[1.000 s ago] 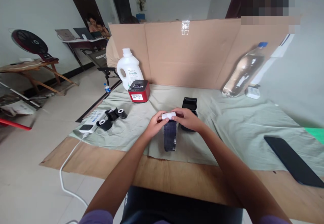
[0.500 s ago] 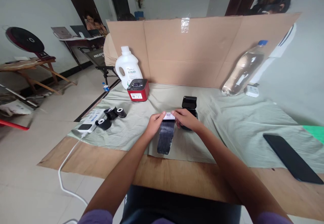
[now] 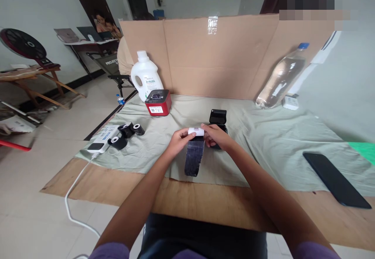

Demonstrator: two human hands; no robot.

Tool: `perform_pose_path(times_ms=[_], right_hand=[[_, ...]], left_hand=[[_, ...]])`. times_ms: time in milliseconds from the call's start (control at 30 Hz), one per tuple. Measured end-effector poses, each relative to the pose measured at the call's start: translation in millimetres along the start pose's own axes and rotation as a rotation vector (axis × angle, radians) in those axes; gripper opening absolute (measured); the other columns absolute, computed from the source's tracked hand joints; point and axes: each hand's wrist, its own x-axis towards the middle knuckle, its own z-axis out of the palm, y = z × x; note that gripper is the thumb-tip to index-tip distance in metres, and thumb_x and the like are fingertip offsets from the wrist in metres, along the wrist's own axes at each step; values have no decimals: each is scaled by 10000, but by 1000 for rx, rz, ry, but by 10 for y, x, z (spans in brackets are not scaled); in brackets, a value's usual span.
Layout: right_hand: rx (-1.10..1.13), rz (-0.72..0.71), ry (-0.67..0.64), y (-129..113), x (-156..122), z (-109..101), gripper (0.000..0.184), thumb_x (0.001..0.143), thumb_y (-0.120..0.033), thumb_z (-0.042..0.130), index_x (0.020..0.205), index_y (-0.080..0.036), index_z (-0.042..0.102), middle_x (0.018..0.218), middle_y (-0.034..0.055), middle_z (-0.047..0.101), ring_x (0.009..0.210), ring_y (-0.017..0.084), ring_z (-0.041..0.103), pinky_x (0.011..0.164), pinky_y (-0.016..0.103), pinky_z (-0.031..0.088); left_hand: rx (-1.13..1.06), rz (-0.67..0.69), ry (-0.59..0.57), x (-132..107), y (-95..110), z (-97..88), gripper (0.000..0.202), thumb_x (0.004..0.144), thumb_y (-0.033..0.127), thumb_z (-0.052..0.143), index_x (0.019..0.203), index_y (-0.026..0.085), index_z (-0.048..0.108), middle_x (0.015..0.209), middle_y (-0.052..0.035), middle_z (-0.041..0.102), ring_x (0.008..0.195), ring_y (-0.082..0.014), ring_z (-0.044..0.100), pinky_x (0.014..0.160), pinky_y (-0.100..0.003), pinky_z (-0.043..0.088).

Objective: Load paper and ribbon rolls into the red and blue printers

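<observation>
White roll (image 3: 195, 131) sits between both hands over the cloth (image 3: 263, 134), long axis left to right. Left hand (image 3: 177, 141) grips its left end, thumb on near side; right hand (image 3: 217, 136) pinches right end. Dark strip (image 3: 193, 159) hangs from it toward the person. Black case (image 3: 218, 116), lid up, just beyond right hand, the nearer one, partly hidden by it.

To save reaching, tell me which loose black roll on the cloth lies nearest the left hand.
The rightmost loose roll, closest to the left hand; the other loose rolls lie farther left.
</observation>
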Motion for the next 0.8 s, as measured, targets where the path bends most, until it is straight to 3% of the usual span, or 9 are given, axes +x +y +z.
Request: perform_pose_path(times_ms=[167,333,500,633,733,800], right_hand=[[-79,-136,-53,-70,-69,-41,304,762,-444,738,813,-180,598,635,-17,557,451,84,518,373,202,256],[-143,-279,-78,-31,-58,-73,300,763,-397,716,949,-172,646,726,-17,592,496,70,504,443,215,355],[-121,-231,-56,-23,-62,-41,349,758,-388,727,1016,-180,621,634,-41,554,498,88,503,461,222,373],[-38,-171,-27,-48,-65,-26,366,766,-450,718,989,-172,633,572,-42,519,496,101,482,454,228,343],[-52,-229,-7,-48,-49,-35,363,753,-457,722,957,-163,664,666,-17,560,552,99,472,490,235,373],[-78,-294,-10,-39,-38,-36,354,734,-442,735,948,-168,667,757,-2,597,611,103,489,529,234,394]], left_hand=[[87,22,83,3,-9,-6,456,740,581,714,691,130,673,535,35,502,522,-90,430,509,-227,323],[82,16,87,0,-10,14,447,746,570,715,740,124,707,529,41,496,521,-88,423,510,-225,318],[-22,10,70,-4,-16,19,405,749,495,745,908,122,728,735,-9,670,662,-128,556,615,-237,404],[-77,8,20,-9,8,19,425,703,448,796,975,132,713,873,-45,732,800,-173,642,726,-264,473],[-64,31,13,-13,18,14,471,692,430,809,1052,143,704,978,-67,746,906,-199,667,804,-284,496],[-27,30,27,-13,10,5,473,724,450,780,1073,141,704,969,-67,748,866,-188,668,757,-273,503]])
